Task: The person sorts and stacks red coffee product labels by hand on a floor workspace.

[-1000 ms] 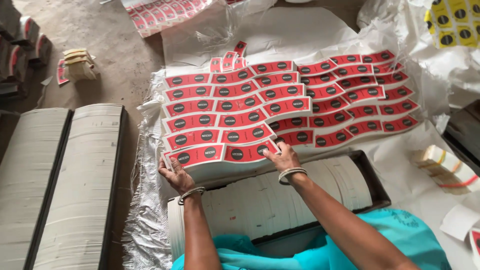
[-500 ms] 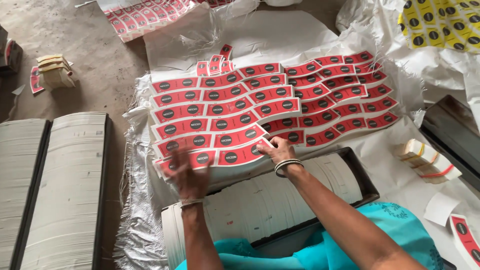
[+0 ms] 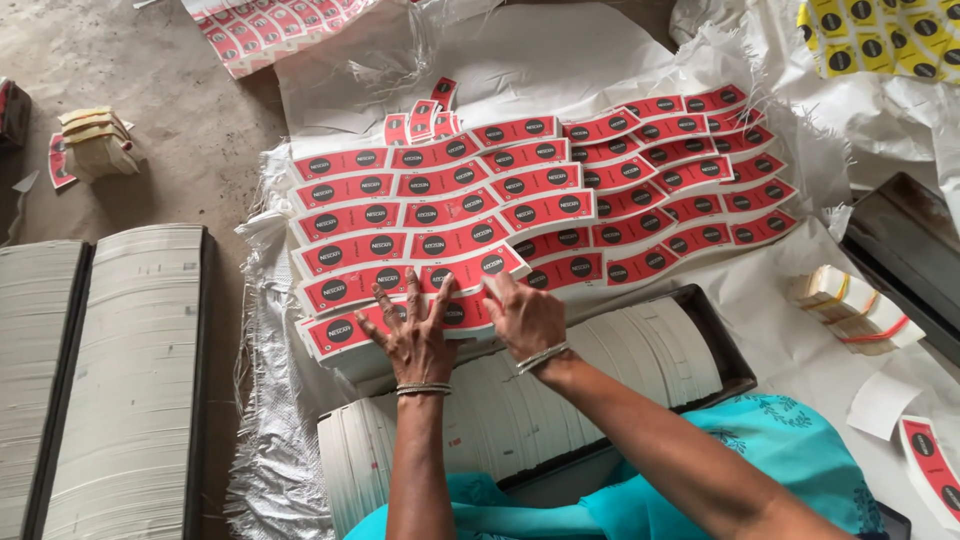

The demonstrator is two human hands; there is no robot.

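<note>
Red labels (image 3: pixel 440 235), each printed with dark round marks, are laid out in overlapping rows on a white sheet (image 3: pixel 520 60) spread over the floor. The nearest row lies at the front edge of this spread, just ahead of a black tray (image 3: pixel 730 350). The left hand (image 3: pixel 415 335) is placed flat on the nearest row, fingers spread wide and palm down, with nothing gripped. The right hand (image 3: pixel 525 315) is placed just beside it, also flat and open, its fingertips resting on the edge of a label in the same row. Bangles are worn on both wrists.

The black tray is packed with white cut sheets (image 3: pixel 560 400) standing on edge, and is partly covered by the forearms. A second block of red labels (image 3: pixel 680 190) is fanned out to the right, touching the first. A few loose red labels (image 3: pixel 420 120) stand at the far edge of the spread.

Long stacks of white sheets (image 3: pixel 110 380) are held in trays at the left. A banded bundle (image 3: pixel 850 305) lies at the right. A yellow printed sheet (image 3: pixel 880 35) is seen at the upper right, and another red sheet (image 3: pixel 270 25) at the top.
</note>
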